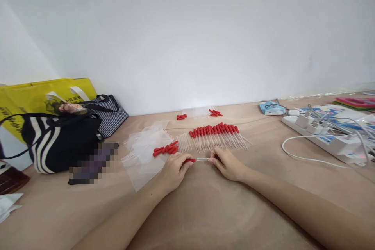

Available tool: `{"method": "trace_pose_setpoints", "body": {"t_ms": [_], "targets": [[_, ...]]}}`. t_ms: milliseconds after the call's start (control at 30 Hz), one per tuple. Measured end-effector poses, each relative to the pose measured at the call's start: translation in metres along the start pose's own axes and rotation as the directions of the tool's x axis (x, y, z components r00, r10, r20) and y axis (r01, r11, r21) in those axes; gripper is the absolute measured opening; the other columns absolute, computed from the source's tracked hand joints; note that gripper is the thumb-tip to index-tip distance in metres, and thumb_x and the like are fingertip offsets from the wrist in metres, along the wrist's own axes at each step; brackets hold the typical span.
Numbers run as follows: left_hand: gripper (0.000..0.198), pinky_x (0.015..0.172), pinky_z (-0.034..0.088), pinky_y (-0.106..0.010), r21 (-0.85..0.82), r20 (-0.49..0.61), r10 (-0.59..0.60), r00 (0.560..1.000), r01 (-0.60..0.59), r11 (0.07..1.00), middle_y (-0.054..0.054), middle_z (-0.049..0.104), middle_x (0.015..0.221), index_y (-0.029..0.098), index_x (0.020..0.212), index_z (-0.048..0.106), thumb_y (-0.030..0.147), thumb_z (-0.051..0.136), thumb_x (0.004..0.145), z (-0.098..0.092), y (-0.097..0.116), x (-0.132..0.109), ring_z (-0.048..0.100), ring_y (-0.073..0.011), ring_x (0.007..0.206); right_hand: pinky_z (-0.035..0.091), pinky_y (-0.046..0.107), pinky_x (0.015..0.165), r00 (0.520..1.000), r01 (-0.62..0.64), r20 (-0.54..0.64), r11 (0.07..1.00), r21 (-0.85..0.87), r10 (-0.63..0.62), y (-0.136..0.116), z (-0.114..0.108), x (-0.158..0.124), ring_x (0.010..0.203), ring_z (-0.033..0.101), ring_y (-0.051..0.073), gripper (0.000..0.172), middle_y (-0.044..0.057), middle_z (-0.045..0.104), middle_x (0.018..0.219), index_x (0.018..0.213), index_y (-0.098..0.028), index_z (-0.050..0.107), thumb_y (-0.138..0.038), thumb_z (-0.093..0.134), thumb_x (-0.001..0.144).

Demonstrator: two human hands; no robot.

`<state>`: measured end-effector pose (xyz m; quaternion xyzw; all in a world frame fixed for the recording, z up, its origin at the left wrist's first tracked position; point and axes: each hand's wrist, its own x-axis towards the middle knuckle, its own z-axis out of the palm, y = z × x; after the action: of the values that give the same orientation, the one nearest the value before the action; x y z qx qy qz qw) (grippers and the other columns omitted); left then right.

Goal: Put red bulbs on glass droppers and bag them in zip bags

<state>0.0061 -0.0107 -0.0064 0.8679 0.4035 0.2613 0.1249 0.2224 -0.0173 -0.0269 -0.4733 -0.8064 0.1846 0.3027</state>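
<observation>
My left hand (175, 171) pinches the red rubber bulb (190, 160) of a small dropper, low over the table. My right hand (227, 163) pinches the other end of the same dropper, its clear glass tube (202, 159). Just beyond my hands lies a row of several finished droppers with red bulbs (215, 132) and a bunch of bare clear tubes (184, 142). Loose red bulbs (165, 149) lie to the left of them, on a pile of clear plastic bags (143, 152).
More red bulbs (182, 116) and tubes (215, 113) lie near the wall. At the left stand a striped black bag (55, 142), a grey striped bag (109, 111) and a yellow bag (38, 95). At the right are a white power strip (328, 136) with cables and a face mask (271, 107).
</observation>
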Motion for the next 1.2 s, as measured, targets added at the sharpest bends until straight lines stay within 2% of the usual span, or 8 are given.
{"method": "trace_pose_setpoints", "body": {"t_ms": [133,233,367,533,700,867,1000,1200], "targets": [[0.019,0.072,0.040,-0.031,-0.001,-0.012,0.021,1.000,-0.021,1.000,-0.002,0.065,0.082,0.021,0.094,0.059,0.023,0.044,0.085,0.001,-0.001,0.001,0.054,-0.0172,0.077,0.034,0.023,0.058,1.000,0.009,-0.002,1.000,0.014,-0.009,-0.004,0.002,0.000,0.063,0.049,0.013,0.009,0.001,0.056,0.070,0.075,-0.019,0.045,-0.024,0.042,0.082],[0.020,0.071,0.041,-0.030,-0.020,-0.011,0.034,0.999,-0.034,0.999,-0.002,0.065,0.079,0.019,0.090,0.061,0.023,0.042,0.085,0.002,0.001,0.001,0.054,-0.0169,0.075,0.034,0.023,0.059,1.000,0.028,-0.007,1.000,0.013,-0.028,-0.006,0.002,-0.001,0.063,0.050,0.013,0.009,0.001,0.057,0.070,0.076,-0.019,0.047,-0.024,0.043,0.082],[0.018,0.069,0.042,-0.029,-0.063,-0.003,-0.009,1.000,0.009,0.998,-0.003,0.065,0.079,0.017,0.084,0.061,0.022,0.044,0.083,0.002,0.005,0.002,0.055,-0.0166,0.074,0.034,0.024,0.063,0.994,0.110,0.018,0.994,0.009,-0.110,-0.006,0.002,-0.001,0.064,0.051,0.012,0.012,0.000,0.058,0.069,0.075,-0.019,0.051,-0.023,0.043,0.083],[0.015,0.068,0.041,-0.030,-0.059,0.016,-0.023,1.000,0.024,0.998,-0.002,0.063,0.072,0.017,0.078,0.062,0.021,0.047,0.081,0.001,0.008,0.001,0.055,-0.0162,0.070,0.029,0.026,0.066,0.981,0.191,0.010,0.977,-0.098,-0.191,-0.005,0.001,-0.002,0.063,0.051,0.011,0.016,-0.001,0.058,0.070,0.072,-0.018,0.052,-0.025,0.043,0.084],[0.015,0.069,0.040,-0.031,-0.018,-0.007,0.053,0.999,-0.053,0.998,-0.002,0.062,0.068,0.017,0.076,0.061,0.022,0.047,0.081,0.000,0.009,-0.001,0.053,-0.0160,0.069,0.024,0.027,0.064,0.970,0.242,0.031,0.946,-0.215,-0.241,-0.009,-0.002,-0.004,0.060,0.048,0.011,0.019,0.000,0.058,0.068,0.069,-0.017,0.051,-0.025,0.042,0.085],[0.018,0.069,0.039,-0.031,0.007,-0.036,0.112,0.993,-0.112,0.994,-0.002,0.063,0.069,0.017,0.075,0.060,0.024,0.045,0.083,0.001,0.008,-0.002,0.053,-0.0161,0.069,0.023,0.027,0.065,0.974,0.226,0.051,0.953,-0.203,-0.221,-0.012,-0.002,-0.005,0.059,0.048,0.011,0.021,0.001,0.059,0.068,0.070,-0.017,0.051,-0.024,0.039,0.085],[0.020,0.070,0.037,-0.033,0.046,-0.020,0.157,0.987,-0.156,0.987,-0.002,0.065,0.069,0.018,0.074,0.060,0.026,0.044,0.083,0.002,0.008,-0.003,0.054,-0.0163,0.068,0.024,0.028,0.066,0.968,0.245,0.099,0.949,-0.199,-0.229,-0.013,-0.005,-0.004,0.059,0.048,0.011,0.020,0.001,0.060,0.067,0.070,-0.017,0.051,-0.023,0.039,0.084],[0.022,0.071,0.037,-0.033,0.055,-0.002,0.170,0.985,-0.170,0.984,-0.002,0.064,0.068,0.018,0.075,0.059,0.027,0.042,0.084,0.000,0.012,-0.004,0.054,-0.0162,0.068,0.025,0.028,0.068,0.972,0.221,0.104,0.967,-0.127,-0.209,-0.014,-0.005,-0.003,0.060,0.050,0.012,0.018,0.000,0.061,0.068,0.072,-0.018,0.053,-0.022,0.039,0.083]]}}
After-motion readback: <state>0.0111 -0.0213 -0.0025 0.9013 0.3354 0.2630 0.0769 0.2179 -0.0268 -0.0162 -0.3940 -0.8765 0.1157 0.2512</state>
